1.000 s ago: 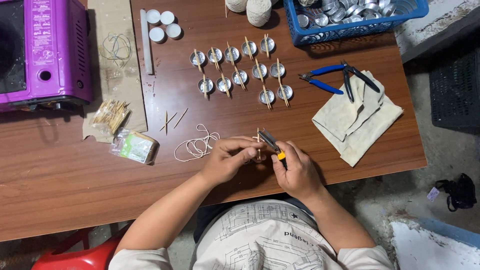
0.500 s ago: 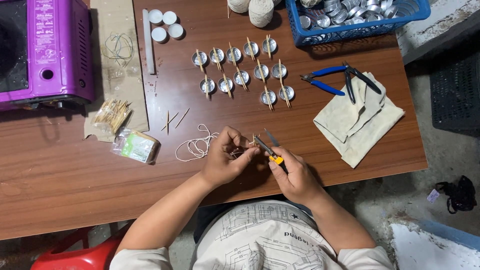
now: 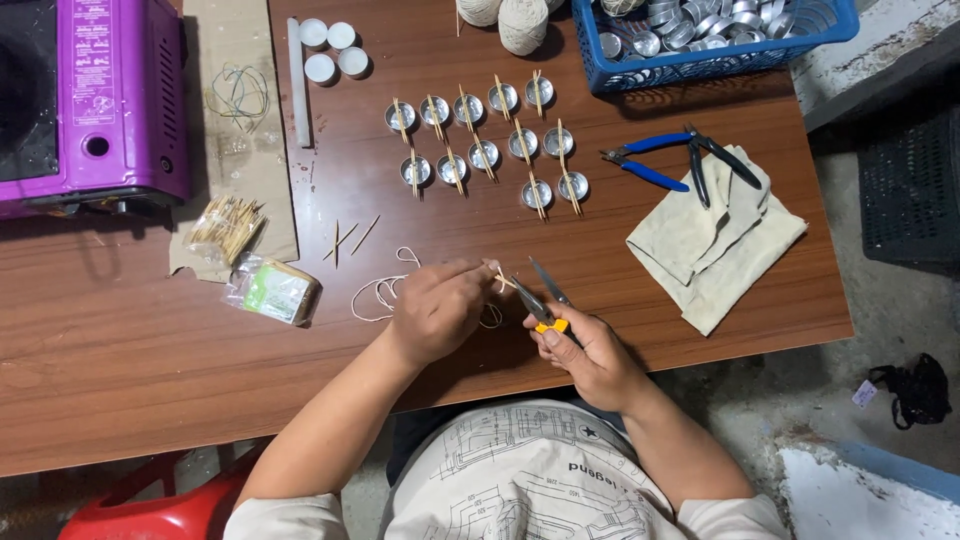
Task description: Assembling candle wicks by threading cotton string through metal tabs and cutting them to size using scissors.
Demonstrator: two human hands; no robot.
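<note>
A thin wooden stick (image 3: 497, 274) with pale string on it is pinched at the fingertips of the left hand (image 3: 437, 310), just above the bench (image 3: 150, 370), near its front edge. Close beside it, small scissors with a yellow grip (image 3: 540, 300) are clamped in the right hand (image 3: 590, 355), blades parted and pointed at the stick's end. Both hands are closed on what they carry and held near each other, not quite touching. A loose loop of white string (image 3: 375, 295) is trailed across the bench to the left of the left hand. The step in hand is judged to be the trimming of string at the stick; a steady pinch and a close, careful snip at the knot would be called for, with the blades kept off the fingertips. Farther out, rows of small metal cups with sticks laid across them (image 3: 485, 150) are lined up mid-bench, and three spare sticks (image 3: 345, 238) are scattered below them. Blue-handled pliers (image 3: 645, 160) and black-handled cutters (image 3: 712, 160) are rested on a folded cloth (image 3: 715, 250) to the right. A blue basket of empty cups (image 3: 700, 45) is seen at the top, with a purple stove (image 3: 95, 100), a bundle of sticks (image 3: 225, 225) and a small packet (image 3: 275, 290) at the left.
</note>
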